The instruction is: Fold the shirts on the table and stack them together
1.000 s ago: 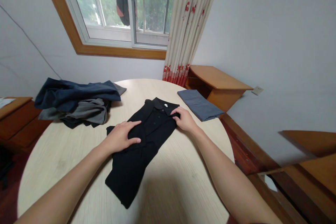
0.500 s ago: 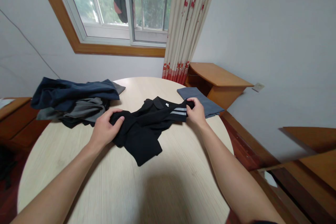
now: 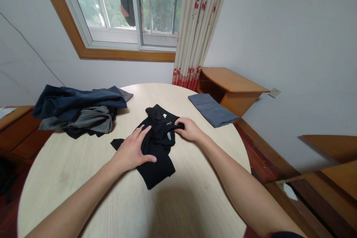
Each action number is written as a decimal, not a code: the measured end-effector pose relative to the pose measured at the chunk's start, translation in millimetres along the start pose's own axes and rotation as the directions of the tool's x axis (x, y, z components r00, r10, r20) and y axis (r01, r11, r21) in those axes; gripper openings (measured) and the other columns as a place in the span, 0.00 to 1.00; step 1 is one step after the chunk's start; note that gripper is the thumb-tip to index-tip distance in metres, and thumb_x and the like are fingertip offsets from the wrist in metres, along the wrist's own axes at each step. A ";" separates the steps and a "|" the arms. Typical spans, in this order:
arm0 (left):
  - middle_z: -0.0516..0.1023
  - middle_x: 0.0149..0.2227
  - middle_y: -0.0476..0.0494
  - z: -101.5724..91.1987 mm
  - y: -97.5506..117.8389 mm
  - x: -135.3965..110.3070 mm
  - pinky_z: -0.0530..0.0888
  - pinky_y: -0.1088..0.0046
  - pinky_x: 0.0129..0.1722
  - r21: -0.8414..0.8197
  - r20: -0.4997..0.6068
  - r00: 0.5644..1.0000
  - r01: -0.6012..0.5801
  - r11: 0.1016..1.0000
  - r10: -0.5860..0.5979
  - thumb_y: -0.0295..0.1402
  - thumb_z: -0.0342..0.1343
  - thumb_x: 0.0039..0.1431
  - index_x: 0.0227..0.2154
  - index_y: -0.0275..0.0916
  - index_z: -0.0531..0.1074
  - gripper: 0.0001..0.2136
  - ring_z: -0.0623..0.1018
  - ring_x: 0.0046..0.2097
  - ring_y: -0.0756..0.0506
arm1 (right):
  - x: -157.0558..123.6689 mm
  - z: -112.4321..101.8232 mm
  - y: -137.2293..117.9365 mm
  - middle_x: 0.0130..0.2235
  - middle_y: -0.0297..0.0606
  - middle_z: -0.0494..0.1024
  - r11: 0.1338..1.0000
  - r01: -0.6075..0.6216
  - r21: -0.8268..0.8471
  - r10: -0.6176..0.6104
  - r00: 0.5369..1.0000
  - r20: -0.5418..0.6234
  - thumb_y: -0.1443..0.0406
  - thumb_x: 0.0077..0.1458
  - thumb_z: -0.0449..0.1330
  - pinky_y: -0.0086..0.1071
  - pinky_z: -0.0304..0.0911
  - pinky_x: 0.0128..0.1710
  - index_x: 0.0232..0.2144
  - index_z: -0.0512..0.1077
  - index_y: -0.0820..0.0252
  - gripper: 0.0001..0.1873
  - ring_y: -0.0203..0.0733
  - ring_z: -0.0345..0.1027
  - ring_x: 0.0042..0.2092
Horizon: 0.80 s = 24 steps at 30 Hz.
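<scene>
A black collared shirt [image 3: 157, 145] lies crumpled in the middle of the round table [image 3: 92, 178], a small white label showing inside its collar. My left hand [image 3: 134, 150] rests on the shirt's left side with thumb and fingers spread. At the shirt's right edge, my right hand [image 3: 188, 128] pinches a bunched part of the cloth near grey-white stripes. Some of the shirt is hidden under my left hand.
A pile of dark blue and grey clothes [image 3: 80, 104] sits at the table's left back. A folded blue-grey garment [image 3: 213, 109] lies flat at the right back. Beyond it stand a wooden cabinet [image 3: 234, 80] and a patterned curtain [image 3: 199, 26].
The stretched shirt has been bunched inward. My right hand has moved left with the striped part. My left hand has let go, moved right and down, and opened onto the cloth.
</scene>
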State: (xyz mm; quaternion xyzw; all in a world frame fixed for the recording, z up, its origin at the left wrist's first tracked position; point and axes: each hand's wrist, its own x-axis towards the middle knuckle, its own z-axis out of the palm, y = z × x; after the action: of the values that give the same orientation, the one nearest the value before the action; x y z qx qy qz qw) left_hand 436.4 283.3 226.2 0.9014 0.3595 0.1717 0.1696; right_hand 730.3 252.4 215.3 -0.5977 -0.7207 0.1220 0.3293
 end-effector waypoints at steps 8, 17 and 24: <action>0.78 0.49 0.35 0.2 13.4 4.8 0.74 0.58 0.46 -0.007 -0.055 0.988 0.141 0.990 -0.141 0.42 0.63 0.50 0.51 0.39 0.66 0.26 0.78 0.50 0.33 | -9.2 31.3 -67.8 0.34 0.34 0.75 0.820 0.130 0.558 -0.209 0.975 0.080 0.63 0.52 0.66 0.32 0.62 0.40 0.30 0.75 0.60 0.06 0.38 0.69 0.37; 0.76 0.39 0.41 -89.7 27.9 43.0 0.72 0.66 0.41 0.439 -0.234 0.932 -0.152 0.886 0.276 0.28 0.53 0.50 0.32 0.40 0.69 0.06 0.75 0.43 0.40 | -11.4 1.4 -53.5 0.46 0.42 0.75 0.898 0.275 0.343 -0.195 0.948 -0.251 0.66 0.56 0.62 0.39 0.63 0.52 0.39 0.76 0.58 0.07 0.44 0.69 0.49; 0.77 0.43 0.39 -249.8 -16.7 102.4 0.72 0.57 0.46 0.670 -0.498 0.842 0.223 0.708 0.206 0.44 0.43 0.61 0.40 0.37 0.74 0.19 0.75 0.51 0.32 | -4.6 -18.4 5.9 0.50 0.45 0.72 0.985 0.014 0.174 0.050 0.933 -0.355 0.66 0.56 0.59 0.40 0.66 0.50 0.39 0.75 0.59 0.09 0.41 0.71 0.43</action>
State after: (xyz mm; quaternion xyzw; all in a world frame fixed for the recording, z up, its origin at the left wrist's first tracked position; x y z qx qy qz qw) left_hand 388.6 412.6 458.9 0.8084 0.4344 0.2662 -0.2950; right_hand 746.7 245.6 224.4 -0.5856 -0.6297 0.0763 0.5047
